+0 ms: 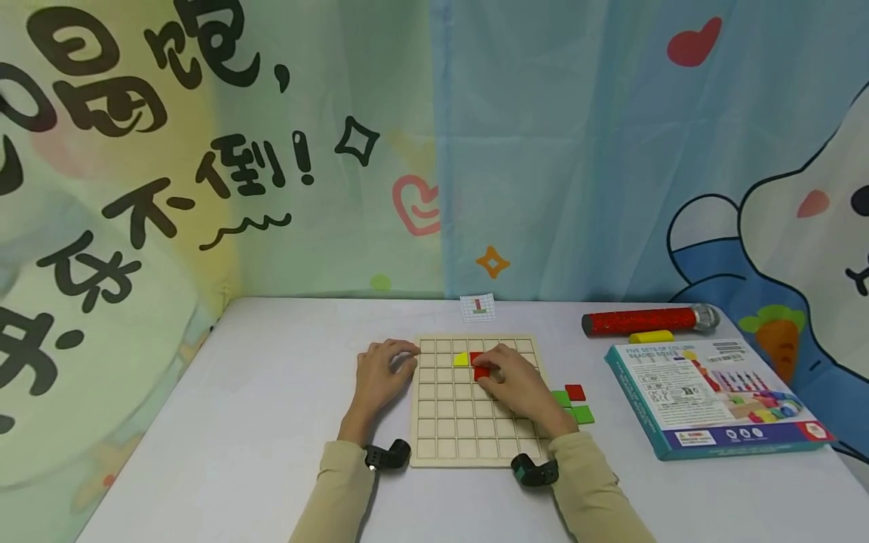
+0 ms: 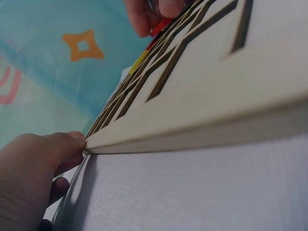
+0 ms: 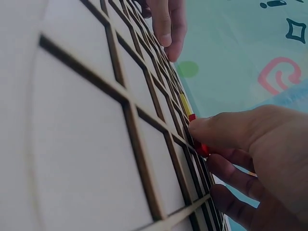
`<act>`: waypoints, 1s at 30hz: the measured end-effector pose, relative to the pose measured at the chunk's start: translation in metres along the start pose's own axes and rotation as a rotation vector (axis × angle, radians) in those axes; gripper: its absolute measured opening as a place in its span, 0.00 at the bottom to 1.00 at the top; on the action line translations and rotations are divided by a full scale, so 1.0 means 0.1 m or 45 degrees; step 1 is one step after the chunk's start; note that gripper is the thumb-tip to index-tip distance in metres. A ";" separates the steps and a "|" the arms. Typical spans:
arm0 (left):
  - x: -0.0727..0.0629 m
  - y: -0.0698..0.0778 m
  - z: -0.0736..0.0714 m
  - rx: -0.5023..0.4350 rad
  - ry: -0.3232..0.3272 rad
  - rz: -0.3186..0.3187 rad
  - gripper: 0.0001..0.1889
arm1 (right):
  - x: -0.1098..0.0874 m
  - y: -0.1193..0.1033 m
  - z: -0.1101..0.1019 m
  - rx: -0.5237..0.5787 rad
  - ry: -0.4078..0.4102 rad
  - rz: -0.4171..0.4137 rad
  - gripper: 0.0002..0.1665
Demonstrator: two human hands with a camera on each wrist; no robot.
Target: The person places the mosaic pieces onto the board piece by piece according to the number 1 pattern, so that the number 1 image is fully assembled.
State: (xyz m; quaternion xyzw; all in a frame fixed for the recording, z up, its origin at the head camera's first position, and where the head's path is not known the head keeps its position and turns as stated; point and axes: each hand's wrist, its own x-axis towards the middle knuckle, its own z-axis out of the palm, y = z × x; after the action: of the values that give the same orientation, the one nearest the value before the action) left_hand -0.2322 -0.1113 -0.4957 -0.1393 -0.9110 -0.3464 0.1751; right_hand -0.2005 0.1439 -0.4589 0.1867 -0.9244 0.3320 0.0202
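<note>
A wooden grid board lies on the table between both hands. My left hand rests at the board's upper left edge; in the left wrist view its fingertips touch the board's corner. My right hand is over the upper right part of the grid. Its thumb and fingers pinch a red square tile, also seen as a red tile in the right wrist view. Next to it a yellow tile sits in a grid cell. Another red tile is partly hidden by the fingers.
Right of the board lie a loose red tile and green tiles. A small pattern card lies behind the board. Farther right are a red microphone, a yellow object and a flat teal-edged box.
</note>
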 end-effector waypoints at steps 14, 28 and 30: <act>0.00 -0.01 0.01 0.005 0.003 0.002 0.08 | 0.00 -0.01 0.05 0.008 0.023 -0.005 0.10; 0.00 0.02 0.00 0.001 0.006 0.005 0.08 | -0.01 -0.03 0.03 0.034 0.021 0.000 0.09; 0.01 0.02 -0.01 -0.001 0.009 0.006 0.08 | -0.01 -0.03 0.03 0.038 0.022 -0.008 0.08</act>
State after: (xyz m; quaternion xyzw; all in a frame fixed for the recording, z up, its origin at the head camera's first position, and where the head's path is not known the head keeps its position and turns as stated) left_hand -0.2319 -0.1103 -0.4940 -0.1401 -0.9100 -0.3467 0.1788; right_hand -0.1984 0.1405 -0.4598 0.1869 -0.9186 0.3472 0.0264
